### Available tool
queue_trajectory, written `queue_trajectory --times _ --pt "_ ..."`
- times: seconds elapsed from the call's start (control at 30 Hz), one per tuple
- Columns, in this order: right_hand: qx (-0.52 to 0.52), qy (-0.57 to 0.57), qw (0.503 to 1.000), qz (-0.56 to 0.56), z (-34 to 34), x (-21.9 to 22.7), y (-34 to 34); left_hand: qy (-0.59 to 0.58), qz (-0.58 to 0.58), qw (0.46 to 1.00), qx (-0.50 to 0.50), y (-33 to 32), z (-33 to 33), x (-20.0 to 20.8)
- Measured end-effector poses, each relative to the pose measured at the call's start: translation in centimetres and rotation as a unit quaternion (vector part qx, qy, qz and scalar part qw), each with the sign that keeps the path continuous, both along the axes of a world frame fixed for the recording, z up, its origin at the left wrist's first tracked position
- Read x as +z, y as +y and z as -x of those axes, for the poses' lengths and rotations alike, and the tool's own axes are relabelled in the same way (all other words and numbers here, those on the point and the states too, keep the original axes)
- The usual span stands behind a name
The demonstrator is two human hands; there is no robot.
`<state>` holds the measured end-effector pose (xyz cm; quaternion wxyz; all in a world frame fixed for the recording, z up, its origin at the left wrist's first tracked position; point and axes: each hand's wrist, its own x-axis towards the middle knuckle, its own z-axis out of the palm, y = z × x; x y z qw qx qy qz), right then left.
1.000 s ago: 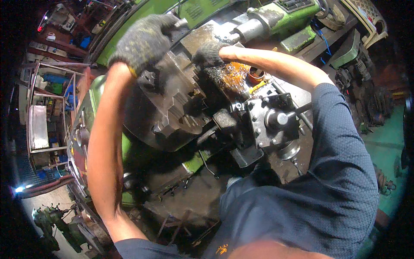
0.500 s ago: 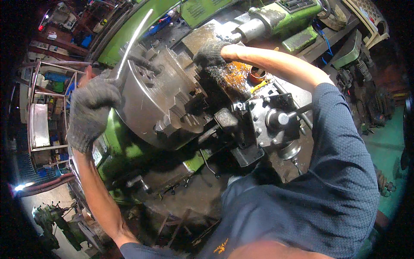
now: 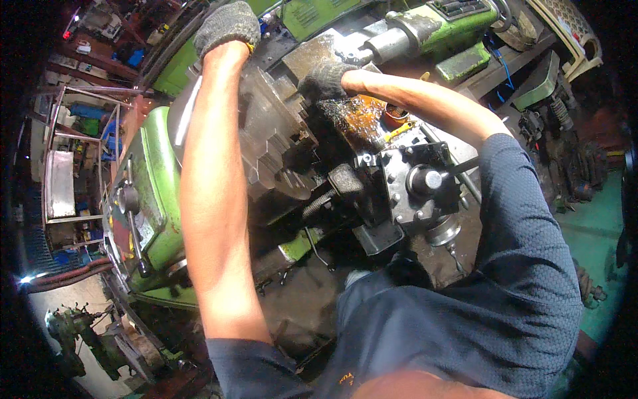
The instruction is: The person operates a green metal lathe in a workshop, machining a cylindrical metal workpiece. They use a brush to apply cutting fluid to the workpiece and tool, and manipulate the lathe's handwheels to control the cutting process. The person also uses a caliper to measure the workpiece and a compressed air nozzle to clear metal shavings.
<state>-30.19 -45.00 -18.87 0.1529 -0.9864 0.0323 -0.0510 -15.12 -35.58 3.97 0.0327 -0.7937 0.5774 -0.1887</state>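
A large metal lathe chuck [image 3: 266,126] with stepped jaws sits in front of me, partly behind my left forearm. My left hand [image 3: 229,28], in a grey knit glove, is closed at the far side of the chuck. It appears wrapped around the far end of a bright metal bar [image 3: 189,112], whose lower part shows beside my forearm. Gloved as well, my right hand [image 3: 325,80] rests by the chuck's right face, near the jaws. Its fingers are in shadow and hidden, so what they touch cannot be made out.
Right of the chuck stands a square tool post [image 3: 422,186] with a handle. Behind it are a yellow tool [image 3: 400,132], a round brown tin [image 3: 396,116] and wet metal chips. The tailstock [image 3: 432,33] is at the far right. Levers [image 3: 136,233] project from the green headstock [image 3: 156,199].
My left hand has moved from the chuck's near left side up to its far side, and my forearm now crosses in front of the chuck. The right hand has stayed in place.
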Motion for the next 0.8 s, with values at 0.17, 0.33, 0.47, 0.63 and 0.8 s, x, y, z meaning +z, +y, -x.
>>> queue_trajectory --times 0.17,0.33,0.47,0.63,0.8 --pt "0.029 0.029 0.999 0.002 -1.1 1.6 1.5 0.032 0.086 0.994 -0.064 2.2 1.8 -1.6" --pt "0.003 0.022 0.999 0.026 -0.8 -1.7 -1.2 0.073 0.073 0.986 -0.13 5.7 7.7 0.5" --pt "-0.006 -0.056 0.998 -0.017 0.3 -4.7 -4.6 0.018 0.075 0.986 -0.149 3.6 7.9 -0.1" --pt "0.013 -0.02 1.0 -0.004 -0.6 0.0 0.6 0.026 0.052 0.998 0.04 0.7 1.5 -0.4" --pt "-0.041 0.031 0.998 0.02 -0.6 1.1 1.7 0.04 0.031 0.996 0.075 -0.6 1.1 -0.3"
